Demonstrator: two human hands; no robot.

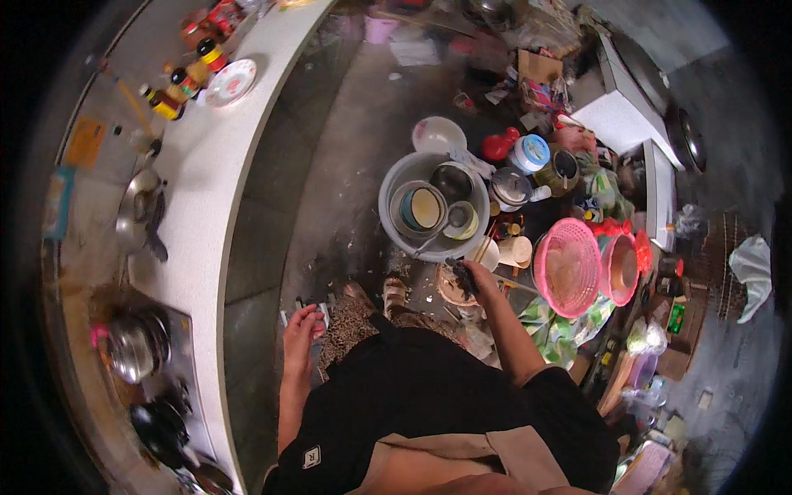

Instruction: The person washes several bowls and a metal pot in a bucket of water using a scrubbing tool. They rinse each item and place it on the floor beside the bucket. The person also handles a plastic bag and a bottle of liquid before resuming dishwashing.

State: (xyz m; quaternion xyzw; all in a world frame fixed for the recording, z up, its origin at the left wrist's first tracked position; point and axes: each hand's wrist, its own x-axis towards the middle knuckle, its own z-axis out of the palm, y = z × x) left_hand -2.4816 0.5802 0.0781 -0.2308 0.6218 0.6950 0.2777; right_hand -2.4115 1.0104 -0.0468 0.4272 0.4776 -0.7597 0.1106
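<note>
My right hand (pixel 486 282) grips a dark, ragged bundle (pixel 461 278); its material is too blurred to tell. Beneath it is a round, shallow woven basket (pixel 447 293), partly hidden by the bundle. Low on my left side, my left hand (pixel 303 327) has loosely curled fingers and seems to hold nothing; pale narrow pieces lie behind it. A large grey basin (pixel 388 213) stands on the floor before me. In it are a metal bowl holding a smaller blue-rimmed bowl (pixel 425 208), a dark pan (pixel 450 180) and a ladle (pixel 433 240).
On the left runs a white counter (pixel 204 204) with bottles (pixel 212 55), a plate (pixel 231 83), a metal wok (pixel 137 207) and a lidded pot (pixel 133 346). Pink plastic baskets (pixel 567 229), a paper roll (pixel 515 251) and a lidded tub (pixel 530 153) crowd the right side.
</note>
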